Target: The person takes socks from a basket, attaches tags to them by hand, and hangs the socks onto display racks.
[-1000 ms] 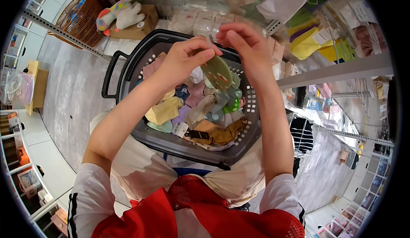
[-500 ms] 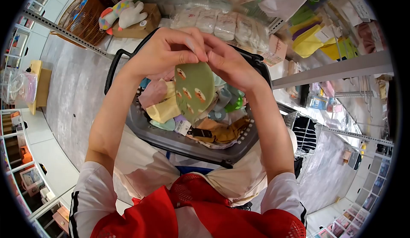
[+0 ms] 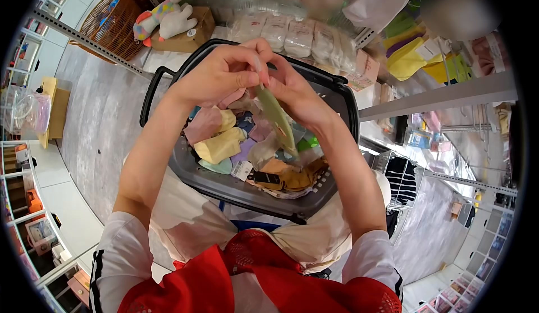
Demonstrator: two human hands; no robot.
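Fingertips of my left hand [image 3: 222,77] and my right hand [image 3: 296,93] meet and pinch the upper end of a thin green cloth piece [image 3: 276,116]. It hangs nearly edge-on, so its printed side is mostly hidden and its exact kind is unclear. Below it stands a dark grey plastic basket [image 3: 193,172] holding a jumble of small cloth items. Among them are a yellow one [image 3: 218,146], a pink one [image 3: 203,125] and a brown one [image 3: 297,177]. A white tag [image 3: 242,170] lies near the basket's front.
Plastic-wrapped packs [image 3: 297,37] line the shelf behind the basket. A plush toy [image 3: 175,22] rests on a cardboard box beside a wicker basket [image 3: 106,24]. To the right, a metal shelf rail [image 3: 438,93] juts in, with a wire basket [image 3: 400,175] of striped cloth below it.
The green cloth piece has turned from showing its printed face to nearly edge-on, its lower end swinging right. Both hands stay pinched at its top.
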